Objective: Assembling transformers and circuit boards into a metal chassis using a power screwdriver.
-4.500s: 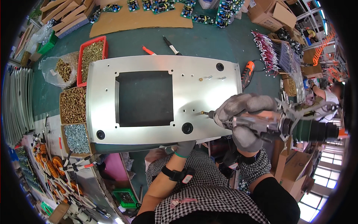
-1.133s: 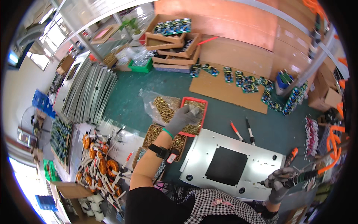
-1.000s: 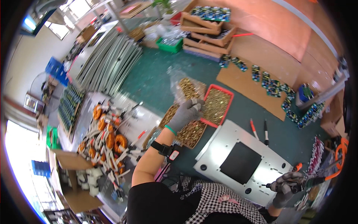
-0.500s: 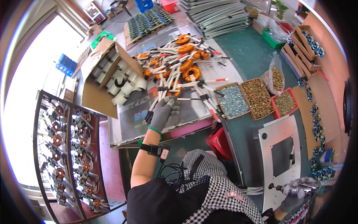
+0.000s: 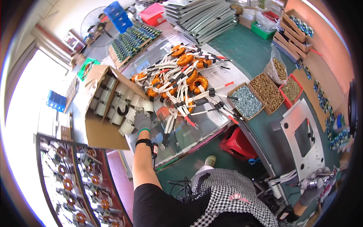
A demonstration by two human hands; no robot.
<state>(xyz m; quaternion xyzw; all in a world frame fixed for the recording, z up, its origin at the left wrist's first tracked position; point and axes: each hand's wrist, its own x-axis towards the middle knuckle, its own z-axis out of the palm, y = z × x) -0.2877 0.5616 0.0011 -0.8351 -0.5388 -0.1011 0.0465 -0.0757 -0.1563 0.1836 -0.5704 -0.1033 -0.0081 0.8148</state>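
My left hand, in a grey glove, reaches to the near edge of an open cardboard box. Its fingers are stretched out against the white plastic cylinders in the box, and no grip on one shows. At the lower right, my right hand is closed around a silver power screwdriver, beside a white metal panel with a large cut-out. Right of the box lies a heap of orange copper-wound ring coils with white sleeved leads.
Bolts fill a cardboard tray, brass fasteners another, and small parts a red tray. Metal panels are stacked at the back. A rack of coil assemblies stands at left. A red stool is under the table edge.
My left hand has left the coil leads and moved left to the white cylinders. My right hand, with the screwdriver, has come away from the panel's edge. The view has shifted.
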